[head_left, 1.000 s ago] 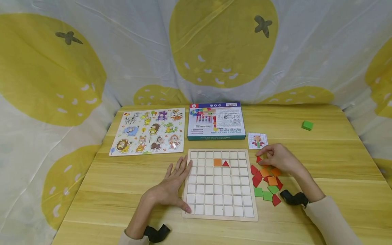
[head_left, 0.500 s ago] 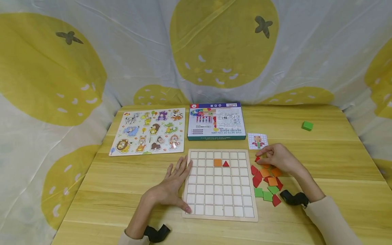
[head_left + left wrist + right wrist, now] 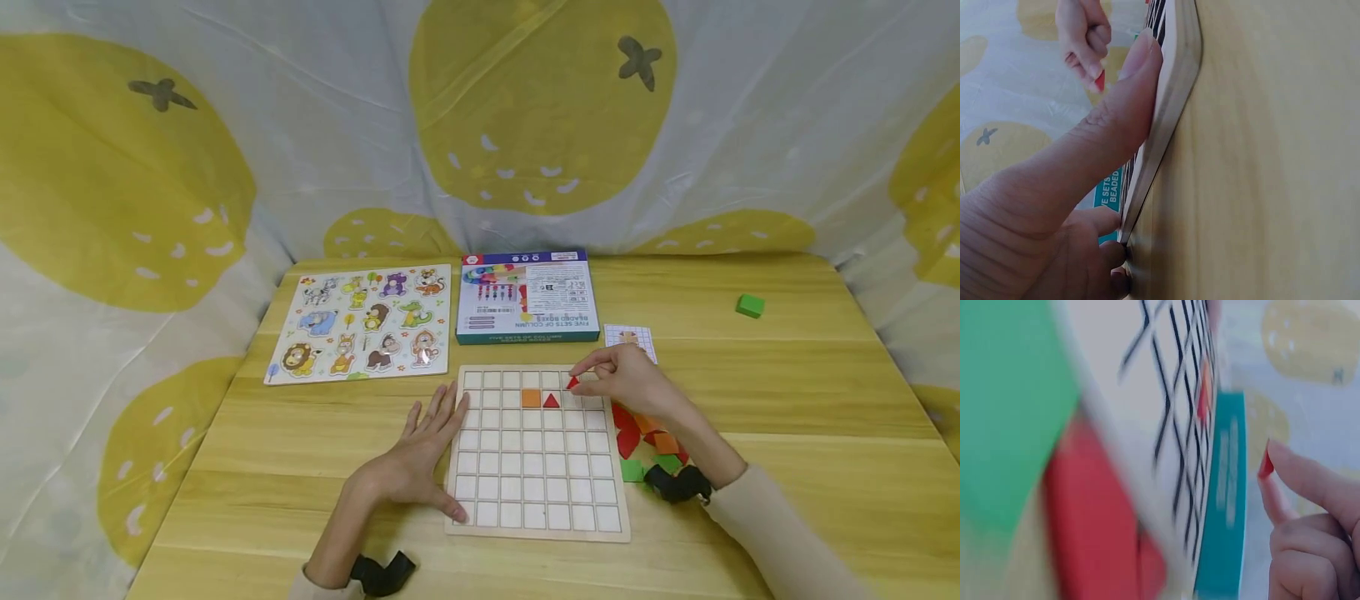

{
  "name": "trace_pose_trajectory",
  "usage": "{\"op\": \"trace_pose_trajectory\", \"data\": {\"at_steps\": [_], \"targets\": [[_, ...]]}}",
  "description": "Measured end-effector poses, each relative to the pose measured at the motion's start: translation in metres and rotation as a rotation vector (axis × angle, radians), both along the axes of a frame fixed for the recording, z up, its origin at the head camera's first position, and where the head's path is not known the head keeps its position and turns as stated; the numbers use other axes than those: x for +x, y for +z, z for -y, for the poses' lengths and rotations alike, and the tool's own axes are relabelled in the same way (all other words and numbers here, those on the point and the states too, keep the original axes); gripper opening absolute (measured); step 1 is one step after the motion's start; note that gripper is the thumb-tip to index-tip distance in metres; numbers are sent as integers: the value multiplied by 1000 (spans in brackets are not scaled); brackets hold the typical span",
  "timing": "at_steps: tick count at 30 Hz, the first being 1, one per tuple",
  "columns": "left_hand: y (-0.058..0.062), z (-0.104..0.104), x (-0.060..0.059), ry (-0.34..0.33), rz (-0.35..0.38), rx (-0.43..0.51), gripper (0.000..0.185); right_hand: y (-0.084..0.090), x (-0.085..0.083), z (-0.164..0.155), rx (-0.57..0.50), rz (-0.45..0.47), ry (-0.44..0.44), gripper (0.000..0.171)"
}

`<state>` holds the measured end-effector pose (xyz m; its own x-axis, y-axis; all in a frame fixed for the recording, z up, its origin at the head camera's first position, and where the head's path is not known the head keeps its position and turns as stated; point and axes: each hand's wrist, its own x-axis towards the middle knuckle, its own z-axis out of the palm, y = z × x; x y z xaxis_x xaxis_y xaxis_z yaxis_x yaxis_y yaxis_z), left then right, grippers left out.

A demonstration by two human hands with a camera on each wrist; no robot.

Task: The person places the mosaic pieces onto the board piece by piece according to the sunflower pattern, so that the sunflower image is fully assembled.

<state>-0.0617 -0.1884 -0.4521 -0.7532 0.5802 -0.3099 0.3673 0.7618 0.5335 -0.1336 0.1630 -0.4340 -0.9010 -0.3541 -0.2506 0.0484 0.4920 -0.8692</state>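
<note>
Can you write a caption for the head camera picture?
Right hand pinches a red triangle over the grid board; left hand steadies it.

Left hand [image 3: 420, 462] flat; right hand [image 3: 630, 379] in pinching grip.

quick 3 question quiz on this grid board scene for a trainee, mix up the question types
1. True or false: the right hand pinches a small red piece over the grid board.
2. Which pieces already sit in the grid? A) a green square and a blue circle B) an orange square and a red triangle C) none
3. Fill in: the left hand rests flat against the board's ____ edge.

Key: 1 true; 2 B; 3 left
</note>
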Motion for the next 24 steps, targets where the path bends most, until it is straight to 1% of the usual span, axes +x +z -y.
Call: {"op": "trace_pose_trajectory", "data": {"at_steps": [2,5,8,11,17,24], "targets": [[0,1,0,2,3,4,154,-1,-1,20,-19,24,7,24],[0,1,0,2,6,7,153,-5,-2,46,-17,48,24,22],[1,1,0,5,8,8,152,-9,-4,66,-6,34,44,19],[1,1,0,7,9,6,152,-10,-6,80,12,23,57,18],[2,1,0,5,0,1,153,-11,-9,89,58,22,62,18],[2,1,1,5,-3,-3,153,-13,-13,84,21,71,105,16]]}}
